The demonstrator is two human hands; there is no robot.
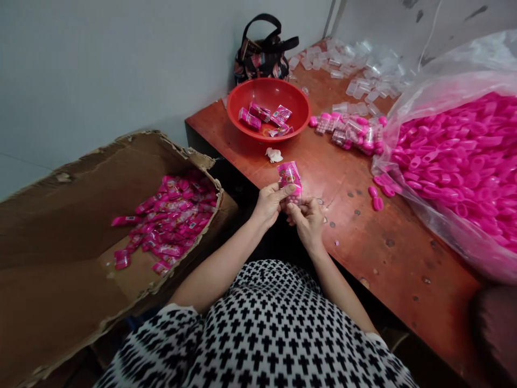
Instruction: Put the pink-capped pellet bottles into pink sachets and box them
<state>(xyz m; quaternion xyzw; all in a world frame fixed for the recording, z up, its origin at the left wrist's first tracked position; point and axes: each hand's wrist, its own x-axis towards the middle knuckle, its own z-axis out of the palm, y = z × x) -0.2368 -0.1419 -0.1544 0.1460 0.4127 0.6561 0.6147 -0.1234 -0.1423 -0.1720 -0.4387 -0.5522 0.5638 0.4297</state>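
Both my hands meet over the table's near edge around a small clear candy container (294, 199) with pink pellets showing at its lower end. A shiny pink printed sleeve (289, 173) covers its upper part. My left hand (271, 203) pinches the sleeve between thumb and fingers from the left. From below and the right, my right hand (307, 220) grips the lower end of the container with thumb and fingertips. Just beyond lies a crumpled white scrap (274, 155). Behind it, a red bowl (242, 132) holds several pink printed sleeves (281, 115).
To my left, a cardboard box (48, 215) contains a heap of pink wrapped packs (173, 215). Filled containers (355, 132) and clear empty ones (363, 70) lie farther back. A plastic bag of pink caps (460, 161) stands right; loose caps (377, 203) lie beside it. A handbag (262, 62) is behind the bowl.
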